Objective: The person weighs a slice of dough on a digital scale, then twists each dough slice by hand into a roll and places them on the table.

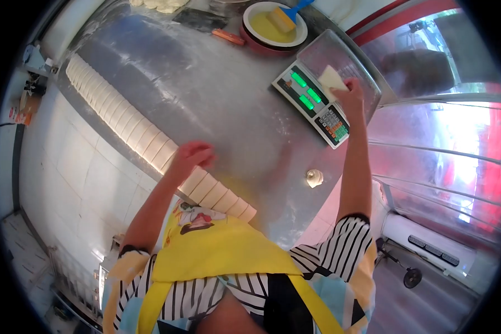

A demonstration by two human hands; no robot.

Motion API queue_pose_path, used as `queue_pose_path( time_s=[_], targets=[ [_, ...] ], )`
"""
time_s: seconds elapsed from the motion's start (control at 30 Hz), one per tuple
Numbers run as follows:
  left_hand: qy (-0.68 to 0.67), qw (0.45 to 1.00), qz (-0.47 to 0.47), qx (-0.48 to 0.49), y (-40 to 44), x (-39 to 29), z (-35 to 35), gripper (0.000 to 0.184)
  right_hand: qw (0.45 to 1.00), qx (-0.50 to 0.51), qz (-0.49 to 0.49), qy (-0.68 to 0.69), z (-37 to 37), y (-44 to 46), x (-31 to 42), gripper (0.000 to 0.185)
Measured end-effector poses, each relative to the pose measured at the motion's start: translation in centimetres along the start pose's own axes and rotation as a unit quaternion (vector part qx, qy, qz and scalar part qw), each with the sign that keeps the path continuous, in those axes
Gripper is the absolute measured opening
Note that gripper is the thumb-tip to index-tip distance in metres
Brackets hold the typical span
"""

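Note:
A long row of cut dough pieces (129,123) runs along the near left edge of the metal table. My left hand (193,158) is over this row near its right part, fingers loosely bent; whether it holds anything is hidden. On the right, my right hand (350,92) grips a pale flat dough piece (332,79) over the pan of a digital scale (312,96), whose green displays are lit. A small lump of dough (314,178) lies by itself on the table between my arms.
At the back, a white bowl (254,15) of yellow liquid holds a blue-handled brush (284,19). Left of it are a red-handled scraper (228,37) and a dough mass (160,4) on the metal table (206,89). A glass-like panel stands right of the scale.

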State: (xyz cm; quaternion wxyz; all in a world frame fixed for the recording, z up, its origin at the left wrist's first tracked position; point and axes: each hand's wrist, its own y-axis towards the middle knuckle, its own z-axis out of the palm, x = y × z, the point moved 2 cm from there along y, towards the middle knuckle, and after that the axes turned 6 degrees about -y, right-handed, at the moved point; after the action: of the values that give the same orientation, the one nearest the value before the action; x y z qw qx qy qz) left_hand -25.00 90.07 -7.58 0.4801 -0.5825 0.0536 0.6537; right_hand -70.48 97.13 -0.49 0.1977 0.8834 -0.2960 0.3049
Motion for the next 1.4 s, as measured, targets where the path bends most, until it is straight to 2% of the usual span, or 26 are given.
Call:
queue_pose_path(
  time_s=[0.03, 0.07, 0.1, 0.13, 0.17, 0.2, 0.27, 0.3, 0.37, 0.4, 0.47, 0.5, 0.6, 0.7, 0.8, 0.9, 1.0, 1.1, 1.2, 1.3, 1.4],
  targets=[
    [-0.083, 0.995, -0.048, 0.035, 0.3, -0.6, 2.4, 0.031, 0.999, 0.020, -0.028, 0.035, 0.6, -2.4, 3.0, 0.032],
    [-0.212, 0.965, -0.120, 0.098, 0.8, -1.1, 4.7, 0.036, 0.995, 0.043, -0.055, 0.071, 1.3, -5.1, 6.2, 0.030],
    [-0.335, 0.910, -0.187, 0.157, 1.2, -1.6, 6.6, 0.041, 0.984, 0.059, -0.132, 0.105, 2.0, -8.4, 9.8, 0.030],
    [-0.367, 0.890, -0.189, 0.194, 1.7, -2.6, 8.2, 0.044, 0.966, 0.073, -0.206, 0.140, 2.6, -11.2, 12.6, 0.029],
    [-0.397, 0.867, -0.192, 0.233, 1.9, -3.3, 9.3, 0.047, 0.946, 0.080, -0.301, 0.088, 3.1, -13.0, 14.2, 0.029],
    [-0.407, 0.860, -0.148, 0.269, 2.3, -3.0, 9.6, 0.045, 0.916, 0.083, -0.391, 0.036, 3.6, -14.6, 15.2, 0.029],
    [-0.417, 0.838, -0.066, 0.347, 2.7, -1.9, 9.9, 0.043, 0.931, 0.048, -0.362, 0.012, 4.3, -17.1, 15.5, 0.035],
    [-0.390, 0.875, -0.039, 0.286, 2.2, -1.7, 9.9, 0.040, 0.938, 0.027, -0.345, -0.001, 4.6, -18.4, 15.3, 0.038],
    [-0.326, 0.931, 0.021, 0.164, 1.2, -1.6, 10.2, 0.037, 0.980, 0.050, -0.104, 0.161, 5.6, -21.0, 12.9, 0.048],
    [-0.312, 0.938, 0.045, 0.143, 0.8, -1.6, 10.3, 0.039, 0.969, 0.057, 0.021, 0.240, 6.3, -22.1, 11.9, 0.053],
    [-0.283, 0.949, 0.088, 0.104, -0.2, -1.5, 10.7, 0.047, 0.906, 0.110, 0.135, 0.385, 7.8, -23.9, 11.6, 0.059],
    [-0.276, 0.951, 0.071, 0.120, -0.7, -1.3, 11.0, 0.048, 0.862, 0.135, 0.188, 0.452, 8.1, -24.5, 11.7, 0.062],
    [-0.245, 0.955, 0.025, 0.167, -1.7, -1.1, 11.0, 0.054, 0.962, 0.097, 0.021, 0.255, 7.1, -25.3, 12.7, 0.065],
    [-0.200, 0.960, -0.007, 0.198, -1.8, -1.6, 10.2, 0.060, 0.979, 0.070, -0.005, 0.194, 5.6, -26.0, 13.7, 0.063],
    [-0.161, 0.965, -0.024, 0.207, -1.7, -1.6, 10.2, 0.058, 0.970, 0.096, 0.110, 0.192, 5.6, -27.0, 12.5, 0.055],
    [-0.107, 0.975, -0.036, 0.192, -1.3, -0.6, 10.1, 0.056, 0.992, 0.067, -0.074, 0.083, 4.1, -27.0, 12.7, 0.043],
    [-0.069, 0.982, -0.029, 0.173, -0.2, 1.3, 9.6, 0.052, 0.990, 0.093, -0.102, 0.037, 4.2, -26.8, 12.4, 0.034],
    [-0.068, 0.984, -0.022, 0.163, -0.1, 1.9, 9.7, 0.049, 0.993, 0.070, -0.089, 0.009, 4.7, -26.8, 11.9, 0.030],
    [-0.050, 0.988, -0.002, 0.144, 0.4, 2.1, 9.7, 0.045, 0.982, 0.006, -0.186, -0.007, 4.9, -26.5, 12.4, 0.027],
    [-0.077, 0.990, 0.000, 0.118, 0.4, 2.2, 9.9, 0.041, 0.968, -0.036, -0.240, -0.061, 5.9, -26.8, 12.1, 0.031],
    [-0.124, 0.986, -0.002, 0.109, 1.2, 2.4, 9.5, 0.039, 0.992, -0.006, -0.097, 0.085, 8.0, -27.0, 9.9, 0.030]
  ],
)
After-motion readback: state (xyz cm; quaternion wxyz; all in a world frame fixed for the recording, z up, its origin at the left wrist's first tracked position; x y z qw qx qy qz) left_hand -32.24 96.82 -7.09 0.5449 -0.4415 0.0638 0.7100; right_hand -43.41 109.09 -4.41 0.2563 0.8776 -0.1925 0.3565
